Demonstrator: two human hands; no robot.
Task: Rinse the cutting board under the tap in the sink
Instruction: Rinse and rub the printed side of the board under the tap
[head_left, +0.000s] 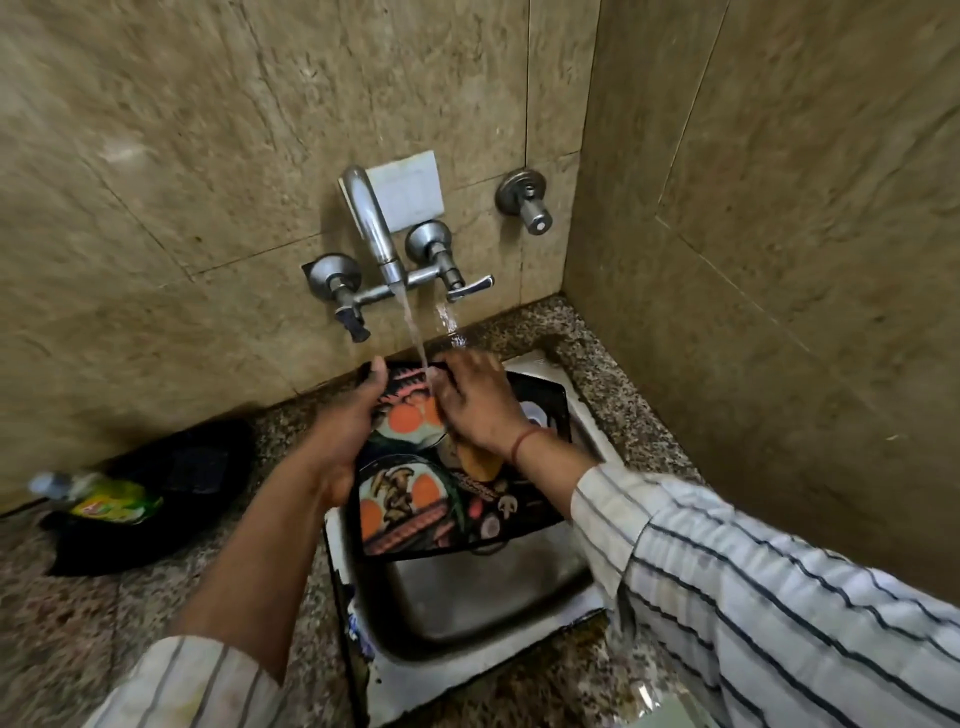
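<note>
A black cutting board (441, 512) printed with pictures of food lies tilted over the steel sink (483, 592). My left hand (348, 431) grips its left edge, thumb over the top corner. My right hand (475, 402) lies flat on the board's upper face, fingers spread, right where the water lands. The wall tap (371, 223) runs a steady stream (415, 338) onto the top of the board. A second thin stream falls from the right valve handle (467, 288).
A black bag or cloth (156, 493) with a green-labelled bottle (98, 496) on it lies on the speckled granite counter (104, 623) to the left. Tiled walls close in behind and on the right. A separate valve (524, 200) sticks out of the wall.
</note>
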